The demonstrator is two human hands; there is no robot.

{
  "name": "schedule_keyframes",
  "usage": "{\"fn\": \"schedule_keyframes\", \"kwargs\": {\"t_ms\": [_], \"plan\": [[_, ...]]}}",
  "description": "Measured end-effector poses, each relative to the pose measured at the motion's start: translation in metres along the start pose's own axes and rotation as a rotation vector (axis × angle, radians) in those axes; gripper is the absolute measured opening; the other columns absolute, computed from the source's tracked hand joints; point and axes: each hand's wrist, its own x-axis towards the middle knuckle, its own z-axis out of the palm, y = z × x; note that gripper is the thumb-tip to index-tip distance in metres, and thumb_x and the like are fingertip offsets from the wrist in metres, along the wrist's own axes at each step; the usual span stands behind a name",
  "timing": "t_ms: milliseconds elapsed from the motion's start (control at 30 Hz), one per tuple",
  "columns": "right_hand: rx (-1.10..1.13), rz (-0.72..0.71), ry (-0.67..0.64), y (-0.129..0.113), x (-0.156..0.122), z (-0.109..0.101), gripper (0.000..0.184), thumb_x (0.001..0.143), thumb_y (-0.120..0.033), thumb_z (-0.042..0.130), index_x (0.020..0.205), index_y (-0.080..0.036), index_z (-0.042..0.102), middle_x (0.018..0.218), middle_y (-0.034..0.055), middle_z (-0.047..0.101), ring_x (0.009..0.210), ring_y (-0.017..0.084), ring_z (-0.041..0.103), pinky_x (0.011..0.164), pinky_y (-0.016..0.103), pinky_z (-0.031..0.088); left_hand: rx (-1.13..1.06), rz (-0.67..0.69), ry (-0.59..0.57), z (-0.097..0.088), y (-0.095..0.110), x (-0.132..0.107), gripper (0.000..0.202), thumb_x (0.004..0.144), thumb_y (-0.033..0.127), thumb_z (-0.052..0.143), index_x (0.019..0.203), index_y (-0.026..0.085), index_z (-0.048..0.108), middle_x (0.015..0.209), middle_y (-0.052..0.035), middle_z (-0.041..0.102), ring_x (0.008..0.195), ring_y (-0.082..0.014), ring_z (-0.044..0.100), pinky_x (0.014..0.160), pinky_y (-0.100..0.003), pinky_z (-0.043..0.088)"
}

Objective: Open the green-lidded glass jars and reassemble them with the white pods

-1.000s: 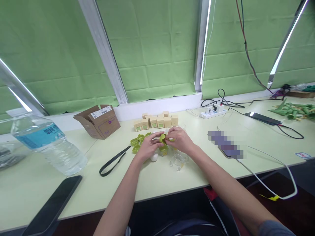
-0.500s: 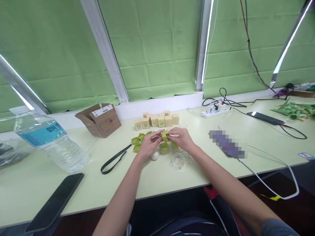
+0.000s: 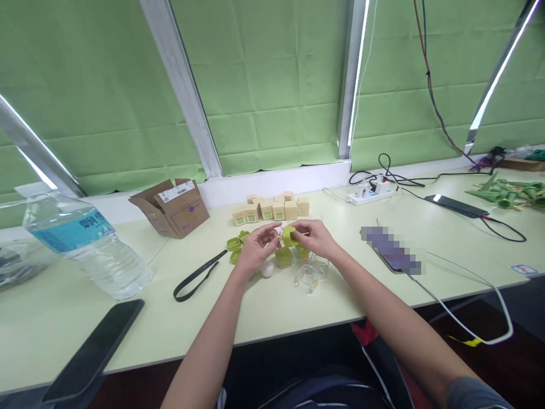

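Note:
My right hand (image 3: 314, 237) is closed on a small green plastic cover (image 3: 289, 236), holding it above the table. Close beside it, my left hand (image 3: 256, 249) has its thumb and fingers pinched together at something small and pale that I cannot make out. Below the hands stands a clear container with a green top (image 3: 283, 258), and a similar one (image 3: 302, 251) is partly hidden behind my right hand. A white rounded piece (image 3: 267, 269) lies by my left wrist. Clear plastic cups (image 3: 307, 278) sit nearer the table edge. Several green parts (image 3: 233, 244) lie left of my fingers.
Several small beige boxes (image 3: 266, 210) stand in rows behind the hands. An open cardboard box (image 3: 172, 209), a black strap (image 3: 198, 277), a water bottle (image 3: 91, 244) and a black phone (image 3: 96, 346) are on the left. To the right are a cabled phone (image 3: 392, 250) and a power strip (image 3: 370, 194).
The green cover was between both hands; now my right hand has it, tilted and a little to the right. My left fingers have come away from it.

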Motion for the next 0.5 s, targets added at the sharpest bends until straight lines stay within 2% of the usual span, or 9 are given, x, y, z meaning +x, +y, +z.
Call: {"fn": "schedule_keyframes", "kwargs": {"t_ms": [133,267,333,433,500], "plan": [[-0.010,-0.015,0.041,0.002,0.000,-0.003,0.030,0.082,-0.045,0.064,0.094,-0.020,0.075,0.087,0.0052,0.075,0.077,0.020,0.069,0.067,0.029,0.056,-0.004,0.035,0.049,-0.003,-0.005,0.002,0.045,0.080,0.034,0.070,0.122,0.017,0.065,0.082,-0.0020,0.060,0.073,-0.0118,0.058,0.076,-0.028,0.049],[-0.036,-0.021,0.039,0.006,0.001,-0.005,0.026,0.082,-0.040,0.064,0.095,-0.020,0.076,0.086,0.0043,0.075,0.075,0.020,0.070,0.067,0.030,0.056,0.059,0.019,0.064,-0.005,-0.004,0.002,0.040,0.081,0.036,0.069,0.117,0.017,0.068,0.086,-0.0042,0.063,0.078,-0.0140,0.060,0.080,-0.030,0.050],[-0.021,-0.003,0.082,0.007,0.001,-0.004,0.025,0.081,-0.037,0.064,0.093,-0.019,0.076,0.082,0.0035,0.075,0.074,0.020,0.070,0.066,0.031,0.057,0.071,0.011,0.064,-0.005,0.001,0.001,0.039,0.084,0.039,0.065,0.117,0.019,0.067,0.101,-0.0075,0.065,0.086,-0.0160,0.062,0.084,-0.032,0.050],[0.044,0.038,0.138,0.006,0.002,0.002,0.022,0.078,-0.037,0.066,0.087,-0.020,0.077,0.080,0.0028,0.075,0.072,0.021,0.070,0.063,0.031,0.057,0.077,0.000,0.012,0.000,0.007,0.000,0.044,0.084,0.041,0.066,0.123,0.022,0.064,0.130,-0.0105,0.057,0.101,-0.0199,0.062,0.088,-0.034,0.051],[0.085,0.068,0.130,0.004,0.003,0.007,0.022,0.075,-0.038,0.069,0.082,-0.019,0.076,0.079,0.0030,0.075,0.069,0.020,0.069,0.060,0.030,0.057,0.093,-0.026,-0.042,0.003,0.009,-0.001,0.050,0.078,0.039,0.073,0.124,0.023,0.062,0.134,-0.0106,0.056,0.105,-0.0218,0.061,0.089,-0.035,0.051]]}}
